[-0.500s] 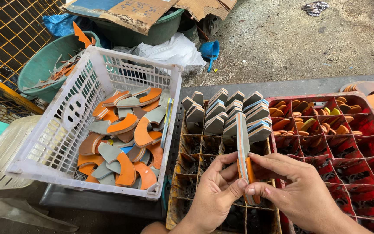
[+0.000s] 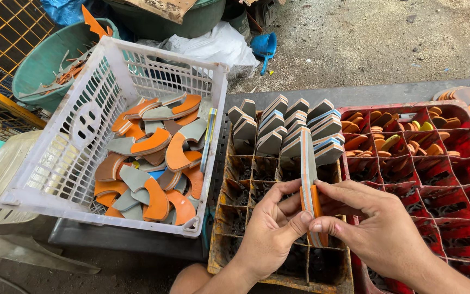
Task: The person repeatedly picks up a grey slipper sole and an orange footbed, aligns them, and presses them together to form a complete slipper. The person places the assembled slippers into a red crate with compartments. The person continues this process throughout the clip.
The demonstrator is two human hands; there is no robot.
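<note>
The layered foam piece (image 2: 308,174) stands on edge above the yellow divided crate (image 2: 229,218), pinched by left hand (image 2: 270,231) and right hand (image 2: 379,228) together. Best to keep edges flush, thumbs low. Cut-offs fill the white basket (image 2: 55,179) alongside.

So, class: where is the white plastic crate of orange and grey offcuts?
The white plastic crate sits left of both hands, beside the yellow divided crate.

L hand (image 2: 270,231) & R hand (image 2: 376,231) pinching upright grey-orange layered foam stack (image 2: 309,190) over yellow divided crate (image 2: 235,218), white basket (image 2: 55,179) w/ curved foam offcuts (image 2: 153,163) left, red crate (image 2: 463,179) right
</note>
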